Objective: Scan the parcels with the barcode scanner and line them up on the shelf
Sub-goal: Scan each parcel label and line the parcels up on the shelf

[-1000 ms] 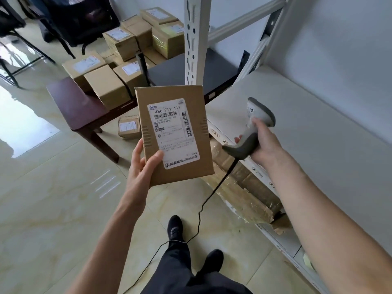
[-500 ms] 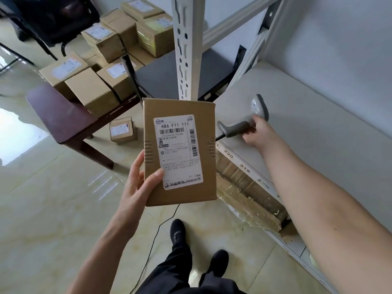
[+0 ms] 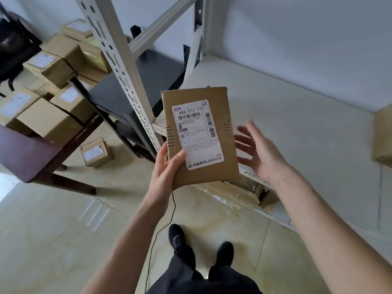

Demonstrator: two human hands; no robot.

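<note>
A flat brown cardboard parcel [image 3: 224,158] with a white barcode label stands upright in front of me. My left hand [image 3: 167,166] grips its lower left corner, thumb on the front face. My right hand [image 3: 259,150] hovers just right of the parcel with fingers spread, holding nothing and not touching it. The pale shelf board [image 3: 286,128] stretches behind both hands. The barcode scanner is hidden from view; only its black cable [image 3: 161,230] hangs down below the parcel. Another brown parcel [image 3: 382,134] sits on the shelf at the right edge.
A grey slotted shelf upright [image 3: 125,66] rises left of the parcel. Several labelled boxes [image 3: 48,122] pile on a dark wooden table [image 3: 23,155] at left, and one small box [image 3: 96,152] lies on the floor. Taped cardboard [image 3: 231,192] fills the lower shelf. My feet [image 3: 178,240] stand on the tiles.
My right hand has let go of the scanner, which is now out of sight, and come back open beside the parcel. The parcel has moved right toward the shelf.
</note>
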